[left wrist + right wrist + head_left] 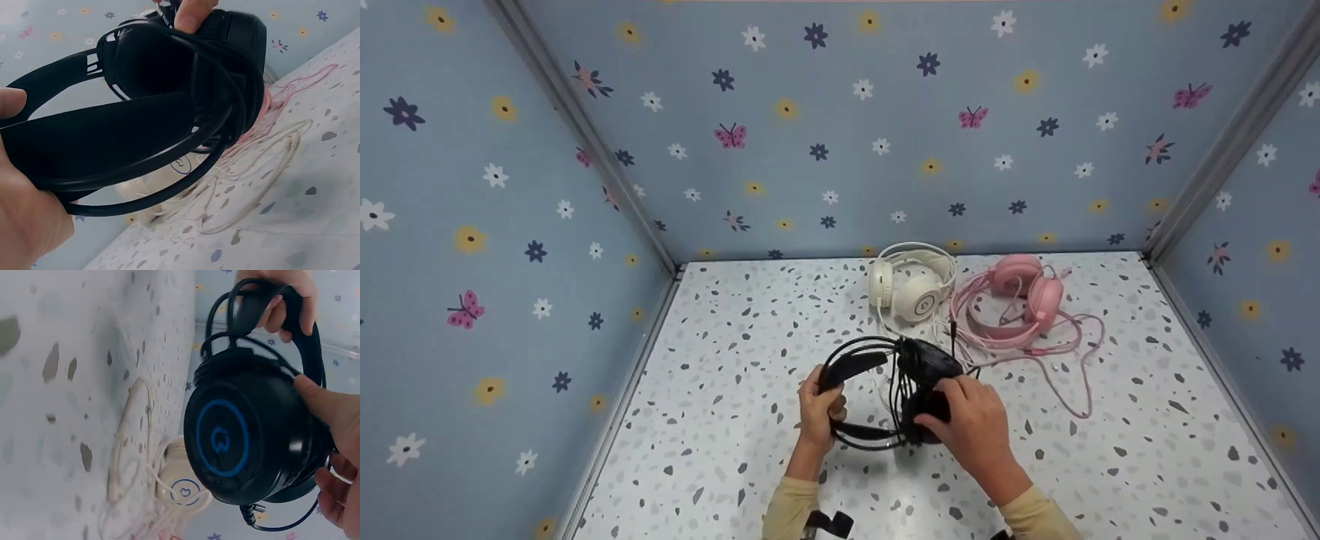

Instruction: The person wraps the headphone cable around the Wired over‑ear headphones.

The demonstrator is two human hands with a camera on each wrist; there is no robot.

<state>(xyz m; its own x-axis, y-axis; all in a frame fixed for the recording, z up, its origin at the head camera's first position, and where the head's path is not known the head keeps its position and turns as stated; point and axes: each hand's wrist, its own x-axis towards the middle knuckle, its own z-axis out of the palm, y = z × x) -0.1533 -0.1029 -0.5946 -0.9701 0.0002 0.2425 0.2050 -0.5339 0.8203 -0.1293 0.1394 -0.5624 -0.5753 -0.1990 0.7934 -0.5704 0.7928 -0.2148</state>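
Black over-ear headphones (931, 363) are held up over the speckled table, lying sideways in the head view. My left hand (819, 412) grips them by the headband, fingers curled round its padded arch. At the ear cups, my right hand (979, 427) pinches one cup between thumb and fingers. The right wrist view shows a cup's outer face (222, 439) with a blue ring and logo. Black cable (239, 107) is looped round the cups and band, and a short plug end (250, 513) hangs from it.
White headphones (919, 296) stand at the back of the table (735, 390), their pale cable trailing forward. Pink headphones (1042, 300) lie to their right with a loose pink cable (1087, 375). Flower-patterned walls (877, 112) enclose the table's back and sides.
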